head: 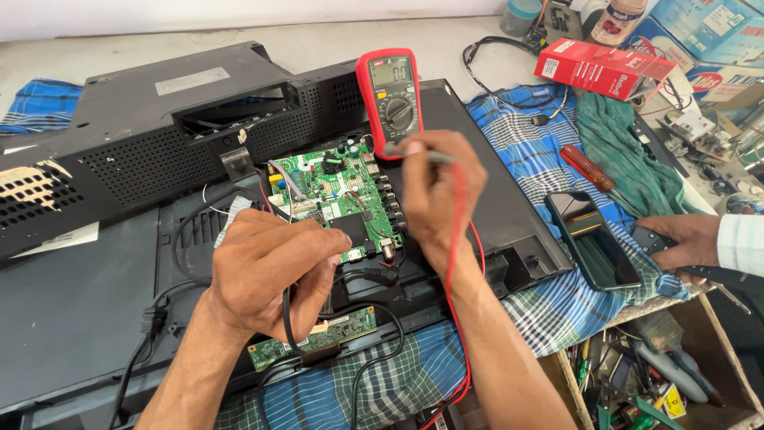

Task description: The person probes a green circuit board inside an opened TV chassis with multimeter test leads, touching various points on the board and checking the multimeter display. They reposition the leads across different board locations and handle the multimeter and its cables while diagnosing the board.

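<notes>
A green circuit board (334,191) lies in the open back of a flat black television (95,295). My left hand (267,267) grips a black probe, its black lead (288,318) trailing down from the fist near the board's lower edge. My right hand (434,191) holds a red probe (426,154) with its red lead (458,239) running along my wrist, over the board's right edge. A red multimeter (391,91) stands just behind, its display facing me.
The detached black back cover (159,135) lies at the upper left. A narrow green strip board (318,338) sits low. On the checked cloth to the right are a phone (590,237), a red-handled screwdriver (587,167), a red box (601,68) and another person's hand (676,243).
</notes>
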